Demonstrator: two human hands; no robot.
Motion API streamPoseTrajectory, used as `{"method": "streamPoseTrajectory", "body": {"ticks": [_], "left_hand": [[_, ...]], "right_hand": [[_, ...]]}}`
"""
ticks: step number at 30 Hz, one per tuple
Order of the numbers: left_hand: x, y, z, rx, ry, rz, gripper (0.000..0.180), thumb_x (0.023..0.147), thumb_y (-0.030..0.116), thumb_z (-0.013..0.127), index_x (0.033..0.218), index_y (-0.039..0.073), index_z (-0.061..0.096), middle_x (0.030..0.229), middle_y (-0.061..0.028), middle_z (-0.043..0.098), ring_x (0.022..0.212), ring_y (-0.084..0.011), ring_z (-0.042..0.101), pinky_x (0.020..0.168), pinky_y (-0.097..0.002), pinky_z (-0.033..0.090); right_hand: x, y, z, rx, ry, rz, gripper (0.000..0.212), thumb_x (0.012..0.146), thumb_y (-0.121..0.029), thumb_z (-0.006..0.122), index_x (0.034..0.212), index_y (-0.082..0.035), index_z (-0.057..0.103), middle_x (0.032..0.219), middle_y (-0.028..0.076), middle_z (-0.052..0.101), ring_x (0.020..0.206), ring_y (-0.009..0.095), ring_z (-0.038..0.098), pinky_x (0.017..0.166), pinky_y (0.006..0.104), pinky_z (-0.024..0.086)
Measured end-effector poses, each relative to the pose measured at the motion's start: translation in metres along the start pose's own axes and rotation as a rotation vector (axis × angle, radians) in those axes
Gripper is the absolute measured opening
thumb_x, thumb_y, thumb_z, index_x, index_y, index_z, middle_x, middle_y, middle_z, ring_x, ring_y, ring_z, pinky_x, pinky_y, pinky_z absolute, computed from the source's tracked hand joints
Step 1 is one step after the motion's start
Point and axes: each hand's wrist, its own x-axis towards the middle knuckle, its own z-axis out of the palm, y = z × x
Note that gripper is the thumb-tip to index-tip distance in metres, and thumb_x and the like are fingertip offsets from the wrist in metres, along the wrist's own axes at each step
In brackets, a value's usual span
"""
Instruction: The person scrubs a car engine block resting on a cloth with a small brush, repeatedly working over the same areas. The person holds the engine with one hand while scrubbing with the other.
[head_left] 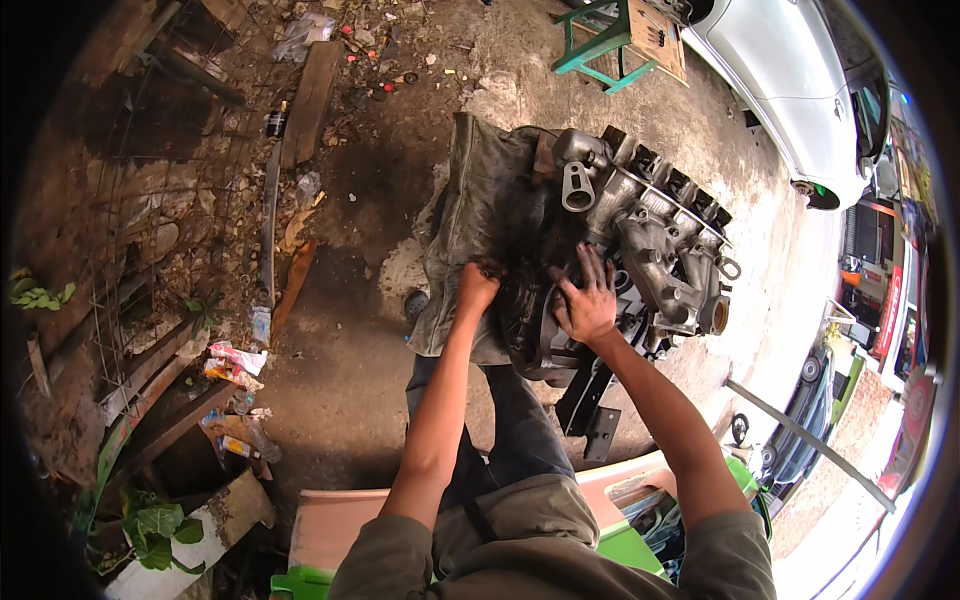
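A greasy engine [665, 215] lies before me, its cast metal pipes and ports facing right. My right hand [588, 305] rests on the dark side of the engine with its fingers spread and blackened. Left of it, my left hand [478, 288] is closed near the edge of a black engine part [530, 320]; what its fingers hold is hidden. Under the engine's left side spreads a dirty grey-green cloth [465, 190]. A black metal bracket [600, 430] sticks out toward me below my right hand.
Scrap planks [312, 105] and litter cover the ground on the left. A green-legged stool [630, 35] with small parts on it stands far ahead, beside a silver car [775, 75]. Behind my legs is a pink and green bench [325, 520]. A metal pole [810, 440] slants at the right.
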Motion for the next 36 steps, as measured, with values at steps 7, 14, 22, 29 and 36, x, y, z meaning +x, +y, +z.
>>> {"method": "streamPoseTrajectory", "body": {"ticks": [7, 14, 22, 29, 36], "left_hand": [[0.012, -0.007, -0.001, -0.029, 0.049, 0.029, 0.023, 0.082, 0.013, 0.071, 0.1, 0.0, 0.072, 0.088, -0.0235, 0.072, 0.088, -0.0369, 0.071, 0.074, -0.0407, 0.053], [0.013, -0.003, 0.0, 0.124, -0.003, -0.074, 0.025, 0.078, 0.017, 0.075, 0.095, -0.002, 0.074, 0.089, -0.0241, 0.072, 0.09, -0.0369, 0.072, 0.075, -0.0417, 0.054], [0.015, -0.003, -0.006, -0.021, -0.079, 0.012, 0.021, 0.077, 0.012, 0.073, 0.094, 0.001, 0.076, 0.089, -0.0213, 0.073, 0.088, -0.0341, 0.073, 0.075, -0.0395, 0.055], [0.013, 0.008, -0.008, 0.186, -0.047, 0.021, 0.021, 0.081, 0.014, 0.072, 0.097, 0.001, 0.075, 0.09, -0.022, 0.073, 0.091, -0.0358, 0.071, 0.075, -0.0416, 0.055], [0.006, -0.016, -0.032, -0.379, -0.139, -0.106, 0.031, 0.095, 0.003, 0.053, 0.126, 0.006, 0.06, 0.108, -0.0057, 0.069, 0.085, -0.0168, 0.064, 0.069, -0.0316, 0.05]], "right_hand": [[0.005, 0.002, 0.003, -0.031, 0.015, 0.005, 0.052, 0.08, -0.031, 0.063, 0.132, -0.028, 0.062, 0.161, 0.018, 0.027, 0.149, 0.036, 0.026, 0.117, 0.0607, 0.023], [0.005, 0.003, 0.003, -0.021, 0.017, 0.001, 0.052, 0.079, -0.03, 0.063, 0.131, -0.027, 0.062, 0.16, 0.018, 0.028, 0.149, 0.036, 0.026, 0.117, 0.0605, 0.023], [0.005, 0.002, 0.004, -0.039, 0.013, 0.004, 0.049, 0.08, -0.031, 0.062, 0.129, -0.026, 0.064, 0.159, 0.019, 0.029, 0.148, 0.036, 0.028, 0.116, 0.0606, 0.025], [0.005, 0.002, 0.004, -0.025, 0.012, 0.003, 0.049, 0.08, -0.031, 0.062, 0.128, -0.026, 0.064, 0.159, 0.019, 0.03, 0.147, 0.037, 0.029, 0.115, 0.0607, 0.025], [0.005, 0.003, 0.004, -0.011, 0.009, 0.004, 0.05, 0.08, -0.031, 0.062, 0.13, -0.027, 0.063, 0.159, 0.018, 0.03, 0.147, 0.036, 0.029, 0.115, 0.0609, 0.025]]}}
